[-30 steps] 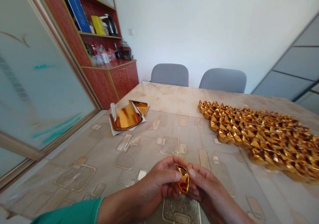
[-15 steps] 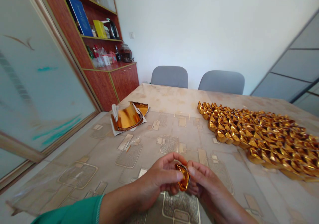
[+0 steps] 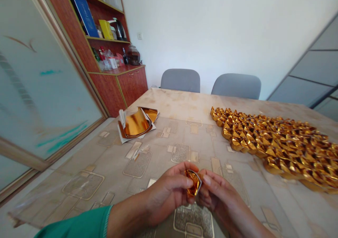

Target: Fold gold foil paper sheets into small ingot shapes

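Observation:
Above the near part of the table, a small folded gold foil paper ingot is pinched between both hands. My left hand grips its left side, the thumb pressed on the foil. On its right edge, where a pale strip of the paper's back shows, my right hand closes thumb and fingers. The undersides of the fingers are partly hidden. To the right stand rows of finished-looking gold paper ingots. A stack of gold foil paper sheets, curled and with white edges, lies at the left.
A patterned cloth covers the table. Two grey chairs stand behind it against a white wall. A reddish wooden cabinet with bottles and a kettle is at the back left, beside a frosted glass door.
The ingot has been turned and opened a little between my fingers, so more of its pale edge shows. Both hands stay in nearly the same place.

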`<state>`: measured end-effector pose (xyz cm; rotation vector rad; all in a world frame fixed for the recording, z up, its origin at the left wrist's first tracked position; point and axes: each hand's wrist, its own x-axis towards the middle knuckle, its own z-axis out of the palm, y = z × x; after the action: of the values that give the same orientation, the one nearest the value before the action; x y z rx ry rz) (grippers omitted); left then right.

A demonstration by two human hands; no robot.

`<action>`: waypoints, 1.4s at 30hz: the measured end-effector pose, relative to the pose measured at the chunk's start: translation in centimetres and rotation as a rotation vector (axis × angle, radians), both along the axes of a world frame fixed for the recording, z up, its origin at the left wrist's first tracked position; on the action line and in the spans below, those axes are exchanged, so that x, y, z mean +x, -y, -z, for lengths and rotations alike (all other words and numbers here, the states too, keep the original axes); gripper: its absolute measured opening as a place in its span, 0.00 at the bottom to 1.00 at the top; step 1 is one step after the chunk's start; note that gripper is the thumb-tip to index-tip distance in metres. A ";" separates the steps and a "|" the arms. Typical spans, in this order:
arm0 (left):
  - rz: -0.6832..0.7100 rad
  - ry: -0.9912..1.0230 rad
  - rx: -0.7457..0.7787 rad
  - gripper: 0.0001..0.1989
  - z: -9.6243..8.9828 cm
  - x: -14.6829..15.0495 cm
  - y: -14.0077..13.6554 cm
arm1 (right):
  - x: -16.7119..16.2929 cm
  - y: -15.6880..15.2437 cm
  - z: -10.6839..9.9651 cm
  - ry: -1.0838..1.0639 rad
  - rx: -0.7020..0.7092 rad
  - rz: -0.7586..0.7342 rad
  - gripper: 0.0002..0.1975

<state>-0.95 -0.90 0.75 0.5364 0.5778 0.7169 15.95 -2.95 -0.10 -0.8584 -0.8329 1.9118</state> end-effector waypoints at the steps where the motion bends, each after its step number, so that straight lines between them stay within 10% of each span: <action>1: -0.020 0.017 -0.009 0.18 0.1 0.0 0.0 | 0.0 0.0 0.0 -0.013 -0.003 -0.003 0.19; 23: 0.074 0.231 0.070 0.20 -0.4 -0.1 0.7 | 0.7 0.6 -0.7 -0.157 -0.013 -0.106 0.15; 42: 0.066 -0.127 0.105 0.15 -1.3 -0.6 1.2 | 0.6 0.5 0.0 0.043 0.057 -0.122 0.16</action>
<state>-1.57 -2.13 2.02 0.6995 0.6403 0.6567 16.52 -3.41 -0.07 -0.8326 -0.9810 1.9713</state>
